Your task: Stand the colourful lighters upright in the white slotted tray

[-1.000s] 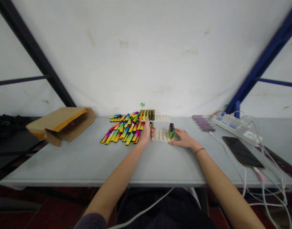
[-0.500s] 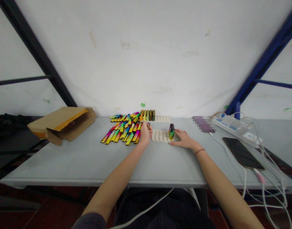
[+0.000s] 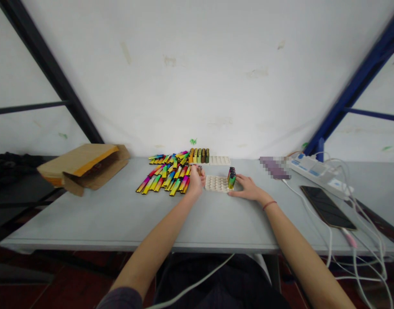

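My left hand [image 3: 196,182] is closed round a small rainbow-coloured lighter [image 3: 200,169] at the right edge of a pile of loose rainbow lighters [image 3: 166,174]. A white holed tray [image 3: 216,183] lies just right of that hand. A few lighters [image 3: 231,177] stand upright at the tray's right end. My right hand [image 3: 248,188] rests on the table with fingers spread, touching the tray's right edge beside those standing lighters.
A second white tray [image 3: 220,160] with a row of upright lighters [image 3: 199,155] stands at the back. An open cardboard box [image 3: 82,167] lies at the left. At the right are a power strip [image 3: 316,169], a dark phone [image 3: 328,206] and white cables [image 3: 361,240].
My left hand drew back a little from the tray's left end toward the loose pile, still holding a lighter. The right hand stayed put.
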`<action>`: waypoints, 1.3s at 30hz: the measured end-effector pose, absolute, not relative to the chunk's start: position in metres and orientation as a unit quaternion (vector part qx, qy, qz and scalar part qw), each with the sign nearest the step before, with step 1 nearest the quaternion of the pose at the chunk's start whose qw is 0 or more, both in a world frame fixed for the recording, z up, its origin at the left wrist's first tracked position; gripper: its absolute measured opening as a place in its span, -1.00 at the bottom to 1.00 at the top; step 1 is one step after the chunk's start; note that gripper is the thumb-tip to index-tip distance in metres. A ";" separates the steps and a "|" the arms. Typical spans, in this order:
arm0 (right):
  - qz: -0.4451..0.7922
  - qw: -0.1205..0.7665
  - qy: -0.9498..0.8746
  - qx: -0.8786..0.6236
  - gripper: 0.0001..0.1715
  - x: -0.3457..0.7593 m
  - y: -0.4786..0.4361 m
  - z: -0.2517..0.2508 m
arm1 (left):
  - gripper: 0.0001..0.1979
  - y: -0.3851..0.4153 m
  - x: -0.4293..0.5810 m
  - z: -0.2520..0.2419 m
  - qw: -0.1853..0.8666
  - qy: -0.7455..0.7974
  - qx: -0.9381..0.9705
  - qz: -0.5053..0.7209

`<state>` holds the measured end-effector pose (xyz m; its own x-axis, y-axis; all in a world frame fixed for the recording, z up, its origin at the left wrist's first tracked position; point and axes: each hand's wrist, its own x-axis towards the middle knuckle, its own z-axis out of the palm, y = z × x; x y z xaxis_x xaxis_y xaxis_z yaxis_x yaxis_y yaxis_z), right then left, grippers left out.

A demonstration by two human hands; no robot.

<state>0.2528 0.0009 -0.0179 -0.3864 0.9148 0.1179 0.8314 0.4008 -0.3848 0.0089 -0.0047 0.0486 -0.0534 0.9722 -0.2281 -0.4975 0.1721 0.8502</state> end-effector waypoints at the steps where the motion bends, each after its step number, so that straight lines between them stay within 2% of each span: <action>1: 0.132 0.157 -0.821 -0.532 0.04 0.253 0.001 -0.018 | -0.56 -0.004 0.009 0.048 0.626 0.433 0.275 0.587; 7: 0.131 0.160 -0.823 -0.530 0.01 0.253 0.001 -0.017 | -0.60 -0.001 0.010 0.038 0.565 0.423 0.363 0.608; 11: 0.134 0.165 -0.821 -0.530 0.00 0.252 0.000 -0.017 | -0.82 -0.005 0.011 0.033 0.417 0.386 0.569 0.594; 15: 0.137 0.172 -0.819 -0.531 -0.02 0.252 -0.002 -0.016 | -0.86 -0.011 0.014 0.033 0.297 0.347 0.714 0.531; 21: 0.136 0.174 -0.823 -0.523 0.00 0.253 -0.002 -0.016 | -0.78 -0.014 0.024 0.023 0.349 0.300 0.766 0.448; 27: 0.141 0.179 -0.829 -0.510 -0.01 0.254 -0.002 -0.015 | -0.82 -0.014 0.029 0.015 0.361 0.314 0.764 0.433; 32: 0.143 0.177 -0.827 -0.515 0.00 0.253 -0.002 -0.014 | -0.70 -0.015 0.032 0.013 0.377 0.345 0.743 0.432; 36: 0.140 0.174 -0.826 -0.518 0.01 0.253 -0.001 -0.016 | -0.80 -0.016 0.034 0.011 0.275 0.336 0.794 0.425; 39: 0.136 0.177 -0.825 -0.520 0.02 0.253 -0.001 -0.017 | -0.74 -0.016 0.032 0.015 0.156 0.348 0.839 0.389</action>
<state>0.2534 -0.0006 -0.0169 -0.3976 0.9052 0.1502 0.8089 0.4230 -0.4084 0.0323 -0.0164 0.0153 0.4552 0.7057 0.5430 0.4624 -0.7085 0.5332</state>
